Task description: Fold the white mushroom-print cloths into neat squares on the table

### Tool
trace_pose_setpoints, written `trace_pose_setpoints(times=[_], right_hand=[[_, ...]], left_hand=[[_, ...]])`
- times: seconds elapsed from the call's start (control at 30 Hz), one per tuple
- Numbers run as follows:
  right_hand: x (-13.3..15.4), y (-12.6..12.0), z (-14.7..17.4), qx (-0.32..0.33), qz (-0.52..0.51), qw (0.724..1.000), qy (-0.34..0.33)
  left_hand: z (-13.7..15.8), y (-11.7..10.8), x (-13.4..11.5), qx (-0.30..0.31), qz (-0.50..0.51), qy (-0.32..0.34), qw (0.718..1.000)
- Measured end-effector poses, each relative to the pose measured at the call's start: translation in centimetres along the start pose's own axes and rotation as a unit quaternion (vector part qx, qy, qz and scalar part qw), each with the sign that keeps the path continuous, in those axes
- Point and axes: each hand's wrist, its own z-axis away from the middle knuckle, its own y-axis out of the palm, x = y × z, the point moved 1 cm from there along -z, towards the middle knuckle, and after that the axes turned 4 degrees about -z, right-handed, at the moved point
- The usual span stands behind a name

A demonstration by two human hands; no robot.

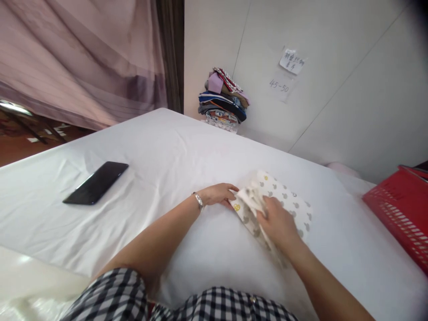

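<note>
A white cloth [294, 203] printed with grey and yellow motifs lies partly folded on the white-covered table [160, 147]. My right hand [279, 220] is closed on a bunched, raised fold in its middle. At the cloth's left edge, my left hand [219, 195] has its fingers closed around the border, with the fingertips partly hidden by the fabric. The near part of the cloth hangs loosely below my right hand and looks blurred. Whether the cloth is a garment I cannot tell.
A black tablet or large phone [96, 183] lies at the left on the table. A stack of folded clothes [222, 100] stands by the wall at the back. At the right is a red plastic basket [397, 200]. Handwritten paper notes [292, 61] hang on the wall, and a pink curtain [100, 58] at the left.
</note>
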Motion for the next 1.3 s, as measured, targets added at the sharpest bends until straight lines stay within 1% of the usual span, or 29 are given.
trace_pose_setpoints(times=[0.07,0.13,0.2,0.33,0.4,0.47,0.53,0.67,0.7,0.77,0.83,0.87,0.97,1.03,1.1,1.23,1.3], right_hand=[[1.5,1.8,0.2,0.058,0.044,0.997,-0.032],[2.3,3.0,0.4,0.085,0.062,0.993,-0.055],[2.4,3.3,0.4,0.089,0.06,0.992,-0.059],[1.3,2.5,0.3,0.074,0.005,0.995,-0.06],[0.8,2.2,0.3,0.057,-0.038,0.997,-0.044],[0.5,2.2,0.2,0.045,-0.073,0.996,-0.023],[0.4,2.2,0.2,0.049,-0.09,0.995,-0.016],[0.0,1.6,-0.1,0.079,-0.143,0.986,-0.021],[-0.2,1.4,-0.2,0.077,-0.164,0.983,-0.017],[-0.3,1.0,-0.3,0.054,-0.184,0.981,-0.008],[0.0,1.2,-0.3,0.031,-0.159,0.987,-0.011],[0.3,1.5,-0.3,0.032,-0.131,0.991,-0.02],[1.4,2.6,0.0,0.075,-0.042,0.994,-0.06],[1.8,3.2,0.1,0.092,-0.014,0.993,-0.073],[1.9,3.5,0.0,0.092,-0.007,0.993,-0.071],[2.0,3.2,0.1,0.088,-0.015,0.994,-0.067],[2.2,2.7,0.3,0.085,-0.039,0.992,-0.081]], left_hand=[[0.2,0.1,-0.1,0.002,-0.011,-0.005,1.0],[0.4,0.1,-0.2,0.006,-0.015,-0.01,1.0],[0.5,-0.2,-0.3,0.025,-0.002,-0.005,1.0],[1.2,-1.1,-0.6,0.104,0.026,0.022,0.994],[1.5,-1.3,-0.8,0.138,0.018,0.029,0.99],[1.6,-1.2,-0.8,0.151,-0.002,0.03,0.988],[1.3,-0.9,-0.6,0.125,-0.029,0.028,0.991],[0.5,-0.3,-0.1,0.026,-0.058,0.007,0.998],[0.4,-0.2,-0.1,0.011,-0.057,-0.002,0.998],[0.2,-0.2,0.0,-0.007,-0.054,-0.018,0.998],[0.1,-0.4,0.1,-0.013,-0.053,-0.028,0.998],[0.0,-0.4,0.1,-0.013,-0.054,-0.032,0.998],[-0.1,-0.5,0.2,-0.014,-0.057,-0.04,0.997],[0.0,-0.5,0.1,-0.021,-0.058,-0.047,0.997],[0.3,-0.4,-0.2,-0.018,-0.052,-0.049,0.997],[1.2,0.1,-1.3,0.022,-0.02,-0.024,0.999],[1.4,0.5,-1.5,0.004,-0.047,-0.02,0.999]])
